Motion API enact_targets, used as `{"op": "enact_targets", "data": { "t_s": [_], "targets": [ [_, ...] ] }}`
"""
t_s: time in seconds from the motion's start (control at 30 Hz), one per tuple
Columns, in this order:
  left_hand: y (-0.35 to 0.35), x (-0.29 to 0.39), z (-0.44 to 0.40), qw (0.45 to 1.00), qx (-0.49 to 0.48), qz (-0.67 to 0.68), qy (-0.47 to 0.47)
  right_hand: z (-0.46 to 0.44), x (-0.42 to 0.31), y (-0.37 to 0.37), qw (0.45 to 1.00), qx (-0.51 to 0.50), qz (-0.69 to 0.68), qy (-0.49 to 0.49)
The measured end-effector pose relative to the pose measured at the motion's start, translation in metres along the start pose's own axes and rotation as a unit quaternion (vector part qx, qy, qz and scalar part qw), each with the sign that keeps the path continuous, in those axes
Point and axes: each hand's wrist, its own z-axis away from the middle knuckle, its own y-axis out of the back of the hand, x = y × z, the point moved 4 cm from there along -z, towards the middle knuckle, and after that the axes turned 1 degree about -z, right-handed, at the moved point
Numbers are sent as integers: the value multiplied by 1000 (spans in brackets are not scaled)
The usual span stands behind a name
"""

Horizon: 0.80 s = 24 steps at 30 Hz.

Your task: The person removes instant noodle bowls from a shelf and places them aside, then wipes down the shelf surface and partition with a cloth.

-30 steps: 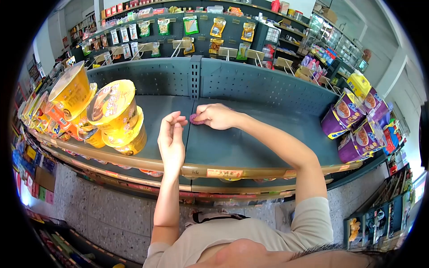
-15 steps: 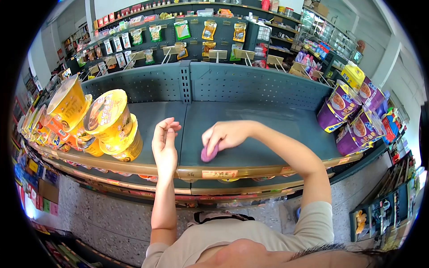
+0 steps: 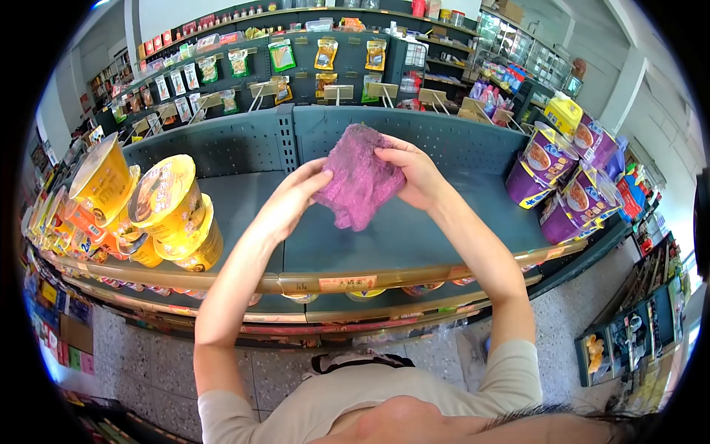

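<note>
Between my two hands hangs a purple cleaning cloth (image 3: 361, 181), opened out and darkened with dirt along its top. My left hand (image 3: 294, 194) pinches its left edge, the thumb lying on the near side. At the upper right edge, my right hand (image 3: 416, 172) grips it between thumb and fingers. The cloth is held above the dark grey shelf (image 3: 340, 248), in front of the perforated back panel (image 3: 458, 140).
Stacked yellow instant noodle tubs (image 3: 166, 196) crowd the shelf's left side. Purple noodle tubs (image 3: 547, 159) stand piled at the right. A price label (image 3: 347, 283) sits on the front rail. Behind the panel, hanging packets (image 3: 325, 55) line another rack.
The cloth was bunched in my right hand against the shelf; it is now lifted and spread out. My left hand, formerly empty, has taken hold of its left edge.
</note>
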Motion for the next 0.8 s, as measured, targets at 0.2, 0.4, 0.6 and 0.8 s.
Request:
{"op": "enact_targets", "data": {
  "t_s": [0.2,0.4,0.6,0.8],
  "targets": [
    [-11,9,-12,988,-78,94,97,20,-13,18,987,98,129,-21],
    [-20,14,-26,988,-78,9,131,48,-12,39,975,186,119,8],
    [-35,-2,-35,973,-178,-27,146,71,6,74,954,259,150,25],
    [-71,-2,-62,977,-160,91,110,144,1,71,801,286,499,166]
  ]
}}
